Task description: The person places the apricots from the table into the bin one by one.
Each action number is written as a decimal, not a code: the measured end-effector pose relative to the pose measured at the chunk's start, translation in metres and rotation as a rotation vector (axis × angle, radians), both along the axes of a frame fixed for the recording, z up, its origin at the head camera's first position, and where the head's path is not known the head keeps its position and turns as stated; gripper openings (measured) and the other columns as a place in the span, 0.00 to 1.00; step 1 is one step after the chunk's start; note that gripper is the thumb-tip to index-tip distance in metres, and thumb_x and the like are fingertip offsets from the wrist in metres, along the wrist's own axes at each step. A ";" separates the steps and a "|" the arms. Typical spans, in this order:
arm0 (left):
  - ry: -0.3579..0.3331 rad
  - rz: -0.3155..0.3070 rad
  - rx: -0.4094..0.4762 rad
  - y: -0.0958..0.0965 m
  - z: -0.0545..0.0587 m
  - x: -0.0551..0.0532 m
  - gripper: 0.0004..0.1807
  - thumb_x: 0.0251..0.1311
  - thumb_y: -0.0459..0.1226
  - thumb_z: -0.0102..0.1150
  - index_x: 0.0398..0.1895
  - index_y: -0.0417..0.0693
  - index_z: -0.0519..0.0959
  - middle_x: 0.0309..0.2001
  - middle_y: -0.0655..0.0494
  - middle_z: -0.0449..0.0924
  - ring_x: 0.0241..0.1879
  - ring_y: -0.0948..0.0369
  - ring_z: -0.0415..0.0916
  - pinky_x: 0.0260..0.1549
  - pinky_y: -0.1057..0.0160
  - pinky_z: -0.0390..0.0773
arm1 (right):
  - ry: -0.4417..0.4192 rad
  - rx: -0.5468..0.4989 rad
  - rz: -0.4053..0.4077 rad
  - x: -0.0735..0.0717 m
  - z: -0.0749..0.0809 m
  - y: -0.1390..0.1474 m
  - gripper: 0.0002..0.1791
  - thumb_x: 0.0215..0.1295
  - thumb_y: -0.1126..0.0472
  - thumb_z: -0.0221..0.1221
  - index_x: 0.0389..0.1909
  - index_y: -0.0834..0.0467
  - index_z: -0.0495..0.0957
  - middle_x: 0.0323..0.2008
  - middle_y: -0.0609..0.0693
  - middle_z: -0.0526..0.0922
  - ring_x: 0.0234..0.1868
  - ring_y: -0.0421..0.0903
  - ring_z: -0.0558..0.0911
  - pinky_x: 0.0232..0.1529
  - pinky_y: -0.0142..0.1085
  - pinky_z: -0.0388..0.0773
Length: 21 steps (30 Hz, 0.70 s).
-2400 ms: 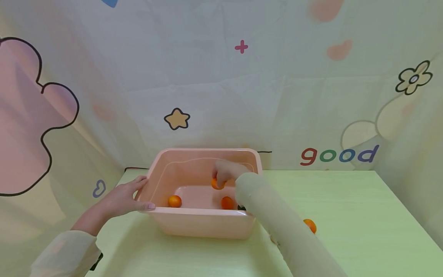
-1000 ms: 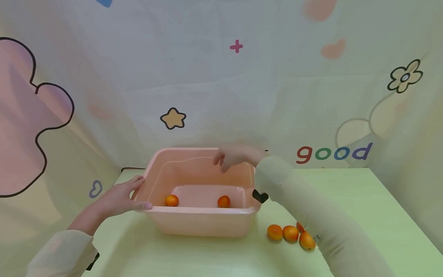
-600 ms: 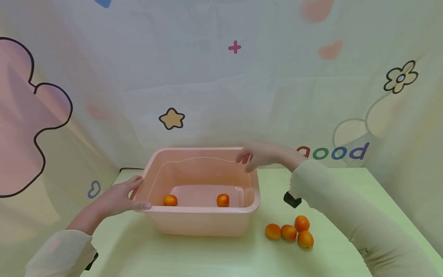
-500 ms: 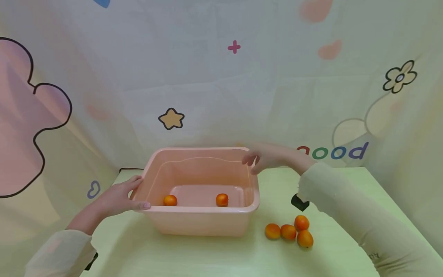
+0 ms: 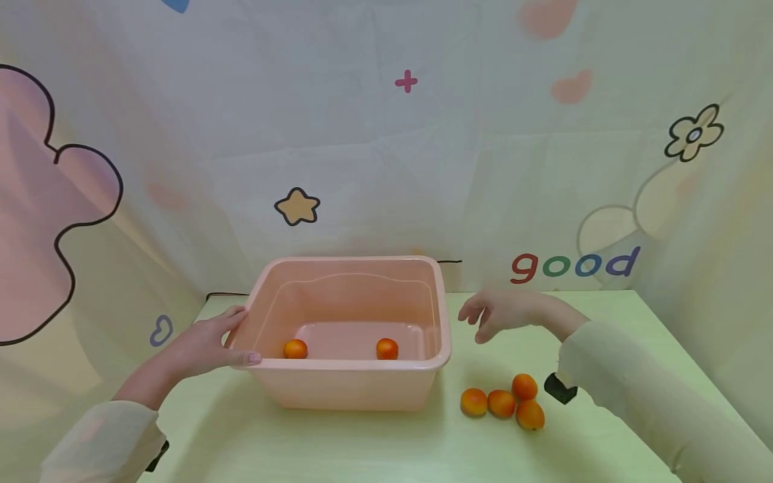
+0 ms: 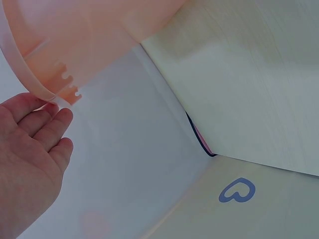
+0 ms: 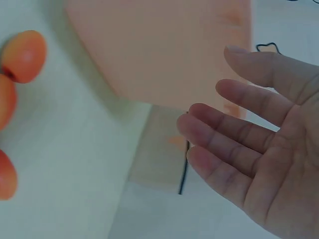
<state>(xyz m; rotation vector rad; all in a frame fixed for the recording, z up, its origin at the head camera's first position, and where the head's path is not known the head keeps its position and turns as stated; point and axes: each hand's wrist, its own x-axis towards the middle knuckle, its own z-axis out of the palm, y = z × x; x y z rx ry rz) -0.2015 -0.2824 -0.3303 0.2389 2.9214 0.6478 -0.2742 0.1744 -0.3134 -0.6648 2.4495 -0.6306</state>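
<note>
A pink plastic basin (image 5: 344, 384) stands on the table, two round orange fruits visible inside, one at left (image 5: 295, 349) and one at right (image 5: 387, 349). My left hand (image 5: 202, 347) grips its left rim, thumb over the front corner; the left wrist view shows the fingertips (image 6: 62, 119) at the rim from outside. To the right of the basin, my right hand (image 5: 507, 312) hangs in the air with loosely bent fingers and nothing in them. In the right wrist view its palm (image 7: 289, 164) faces the camera. The basin's front wall hides part of its floor.
Several orange fruits (image 5: 501, 403) lie clustered on the pale table (image 5: 338, 449), right of the basin and in front of my right hand. A printed cloth (image 5: 374, 168) hangs behind the table. Each sleeve has a black piece by the cuff, one at right (image 5: 560, 389).
My right hand held an orange fruit inside the basin, let it go, then rose over the rim and moved right and down beside the basin. My left hand stays on the rim.
</note>
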 end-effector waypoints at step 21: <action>0.009 -0.015 -0.007 0.000 0.001 0.000 0.55 0.38 0.61 0.61 0.66 0.41 0.52 0.61 0.37 0.61 0.52 0.41 0.66 0.40 0.39 0.72 | -0.179 0.103 -0.123 0.027 -0.085 -0.006 0.21 0.45 0.62 0.65 0.43 0.48 0.75 0.44 0.48 0.75 0.43 0.47 0.72 0.47 0.52 0.68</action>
